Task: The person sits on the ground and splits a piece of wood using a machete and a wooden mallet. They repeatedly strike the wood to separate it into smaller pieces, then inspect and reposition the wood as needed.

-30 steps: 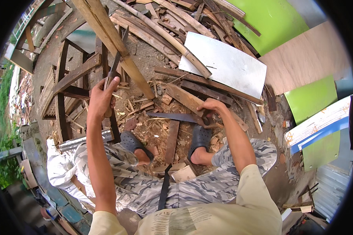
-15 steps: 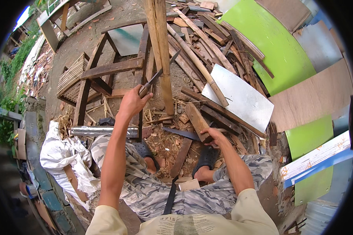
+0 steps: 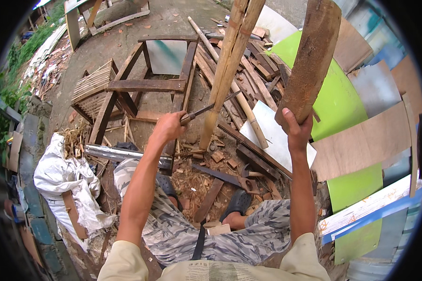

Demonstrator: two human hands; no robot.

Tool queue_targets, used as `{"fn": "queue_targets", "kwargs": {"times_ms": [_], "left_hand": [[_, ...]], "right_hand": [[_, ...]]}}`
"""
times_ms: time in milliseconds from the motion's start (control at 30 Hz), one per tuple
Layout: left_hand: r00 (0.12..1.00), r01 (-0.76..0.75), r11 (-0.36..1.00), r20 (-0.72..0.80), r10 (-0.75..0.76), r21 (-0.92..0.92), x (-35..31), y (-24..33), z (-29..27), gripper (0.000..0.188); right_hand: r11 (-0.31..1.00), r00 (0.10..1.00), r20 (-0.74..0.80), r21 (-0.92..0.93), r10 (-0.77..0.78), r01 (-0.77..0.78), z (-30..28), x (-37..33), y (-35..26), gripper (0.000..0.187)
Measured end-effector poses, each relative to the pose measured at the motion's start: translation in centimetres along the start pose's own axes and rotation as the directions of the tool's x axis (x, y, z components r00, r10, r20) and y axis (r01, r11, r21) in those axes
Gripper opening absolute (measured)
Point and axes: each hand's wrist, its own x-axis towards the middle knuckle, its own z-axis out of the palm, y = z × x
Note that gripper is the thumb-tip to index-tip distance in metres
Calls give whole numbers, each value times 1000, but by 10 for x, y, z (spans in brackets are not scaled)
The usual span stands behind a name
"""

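My left hand [image 3: 169, 125] is wrapped round the handle of a long knife [image 3: 200, 110]. Its blade runs across an upright yellowish-brown pole [image 3: 219, 89], passing into or behind it, and the tip shows on the far right side. A long split line marks the pole above the blade. My right hand [image 3: 297, 130], raised at the right, grips the lower end of a thick brown wooden block [image 3: 312, 61], which stands nearly upright and apart from the knife. Between my feet a handsaw [image 3: 220, 174] with a wooden handle lies on the shavings, beside a hammer [image 3: 248, 173].
A dark wooden frame [image 3: 145, 85] stands left of the pole, near a slatted crate [image 3: 94, 89]. Scrap wood [image 3: 262, 61] is heaped behind. Green panels [image 3: 347, 98] and plywood [image 3: 361, 138] line the right. A white sack [image 3: 63, 168] lies at my left.
My right hand has lifted the wooden block from low near the saw up to the right. The blade sits lower on the pole, which now leans right. The view has shifted.
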Motion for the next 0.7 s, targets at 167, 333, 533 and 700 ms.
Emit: {"fn": "queue_targets", "kwargs": {"times_ms": [167,333,533,700], "left_hand": [[999,-18,1000,33,18,22,-4,11,-4,33],[999,-13,999,44,11,44,-8,6,5,37],[998,10,998,64,-14,57,-10,10,0,36],[998,25,999,61,-28,47,-12,9,-1,34]], "right_hand": [[909,896,286,-344,339,-235,18,-45,50,49],[751,768,294,-568,568,-337,-9,-54,49,52],[987,987,155,-159,44,-19,-8,-6,-36,58],[993,989,-96,-38,-114,111,10,9,-31,60]]}}
